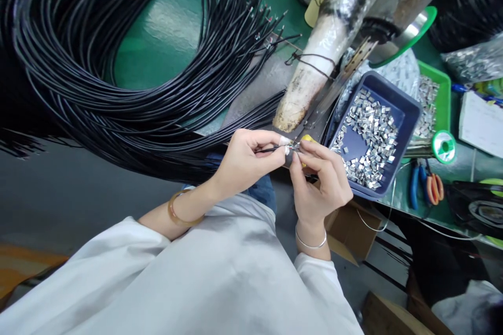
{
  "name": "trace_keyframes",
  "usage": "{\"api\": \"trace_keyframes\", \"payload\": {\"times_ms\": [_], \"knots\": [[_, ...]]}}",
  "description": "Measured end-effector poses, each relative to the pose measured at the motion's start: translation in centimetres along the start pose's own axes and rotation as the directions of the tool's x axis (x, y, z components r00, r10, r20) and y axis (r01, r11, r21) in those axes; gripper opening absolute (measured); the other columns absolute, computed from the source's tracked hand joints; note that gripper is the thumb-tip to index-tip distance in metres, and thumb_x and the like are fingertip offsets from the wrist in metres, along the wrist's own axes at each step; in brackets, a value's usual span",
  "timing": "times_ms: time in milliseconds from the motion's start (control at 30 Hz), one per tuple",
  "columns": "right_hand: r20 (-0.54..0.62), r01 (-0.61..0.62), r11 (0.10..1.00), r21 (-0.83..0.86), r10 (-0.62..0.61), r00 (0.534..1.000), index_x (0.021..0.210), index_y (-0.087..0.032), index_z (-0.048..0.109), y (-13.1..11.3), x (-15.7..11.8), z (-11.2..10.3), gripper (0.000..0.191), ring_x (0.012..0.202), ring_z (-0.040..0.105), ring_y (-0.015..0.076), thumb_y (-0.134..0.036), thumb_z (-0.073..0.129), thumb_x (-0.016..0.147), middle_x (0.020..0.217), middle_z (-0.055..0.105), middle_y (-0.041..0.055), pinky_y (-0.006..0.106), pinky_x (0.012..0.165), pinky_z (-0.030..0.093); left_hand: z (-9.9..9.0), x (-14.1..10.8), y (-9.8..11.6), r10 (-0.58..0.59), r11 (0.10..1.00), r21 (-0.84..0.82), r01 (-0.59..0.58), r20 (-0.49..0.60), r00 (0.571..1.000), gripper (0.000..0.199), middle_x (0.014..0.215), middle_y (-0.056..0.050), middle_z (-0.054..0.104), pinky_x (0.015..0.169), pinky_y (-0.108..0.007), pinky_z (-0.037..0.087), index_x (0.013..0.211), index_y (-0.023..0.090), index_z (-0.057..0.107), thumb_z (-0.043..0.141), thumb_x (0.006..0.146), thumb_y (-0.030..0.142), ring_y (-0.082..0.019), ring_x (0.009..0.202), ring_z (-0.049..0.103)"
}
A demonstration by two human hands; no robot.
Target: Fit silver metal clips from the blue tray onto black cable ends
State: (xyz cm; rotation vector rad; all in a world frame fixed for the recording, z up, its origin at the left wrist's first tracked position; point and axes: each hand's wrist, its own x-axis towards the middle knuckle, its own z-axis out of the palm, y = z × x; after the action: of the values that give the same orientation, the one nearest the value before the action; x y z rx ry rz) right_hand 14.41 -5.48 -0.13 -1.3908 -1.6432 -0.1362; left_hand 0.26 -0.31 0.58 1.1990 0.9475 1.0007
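Note:
My left hand (251, 159) pinches the end of a black cable (270, 149) between thumb and fingers, in front of the bench edge. Close against it, my right hand (320, 175) has its thumb and fingers pinched at the cable's tip, on a tiny metallic piece (295, 145) too small to make out fully. White wrapping covers some of the left fingertips. Something yellow (307, 138) shows just behind the right fingers. To the right of the hands, a dark blue tray (408, 110) holds many small silver metal connector shells (369, 120).
A big bundle of black cables (157, 99) lies across the green bench (173, 26). A plastic-wrapped white tube (310, 73) slants behind my hands. At right are a green tray (444, 84), a solder spool (444, 146), pliers (426, 186) and paper (481, 123). A cardboard box (349, 230) stands below.

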Motion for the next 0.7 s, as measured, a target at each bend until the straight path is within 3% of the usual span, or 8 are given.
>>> {"api": "trace_keyframes", "payload": {"times_ms": [167, 433, 700], "knots": [[0.016, -0.001, 1.000, -0.001, 0.001, 1.000, 0.092, -0.022, 0.066, -0.06, -0.11, -0.08, 0.017, 0.094, 0.077, 0.0166, -0.008, 0.073, 0.084, 0.107, 0.078, 0.0041, 0.028, 0.076, 0.066, 0.10, 0.17, -0.01, -0.003, 1.000, -0.009, 0.003, -0.015, 1.000, 0.008, 0.058, 0.001, 0.062, 0.050, -0.021, 0.041, 0.070, 0.015, 0.076, 0.073, 0.076, 0.020, -0.010, 0.055, 0.053], [0.023, 0.017, 1.000, -0.019, -0.016, 1.000, 0.093, -0.023, 0.064, 0.18, -0.23, -0.11, 0.017, 0.089, 0.076, 0.0150, -0.010, 0.071, 0.086, 0.104, 0.079, 0.0029, 0.027, 0.074, 0.063, 0.09, 0.17, -0.20, -0.036, 0.999, 0.018, 0.036, -0.001, 0.999, 0.012, 0.053, 0.004, 0.046, 0.048, -0.023, 0.027, 0.066, 0.015, 0.066, 0.071, 0.075, 0.021, -0.007, 0.050, 0.034], [0.002, -0.003, 1.000, -0.021, 0.004, 1.000, 0.092, -0.023, 0.067, 0.18, 0.02, 0.09, 0.018, 0.086, 0.075, 0.0130, -0.008, 0.074, 0.084, 0.098, 0.078, 0.0011, 0.021, 0.062, 0.059, 0.24, -0.06, -0.61, 0.057, 0.997, 0.047, -0.058, 0.027, 0.998, 0.015, 0.055, 0.006, 0.032, 0.046, -0.023, 0.019, 0.069, 0.015, 0.063, 0.066, 0.082, 0.021, -0.006, 0.051, 0.025]]}}
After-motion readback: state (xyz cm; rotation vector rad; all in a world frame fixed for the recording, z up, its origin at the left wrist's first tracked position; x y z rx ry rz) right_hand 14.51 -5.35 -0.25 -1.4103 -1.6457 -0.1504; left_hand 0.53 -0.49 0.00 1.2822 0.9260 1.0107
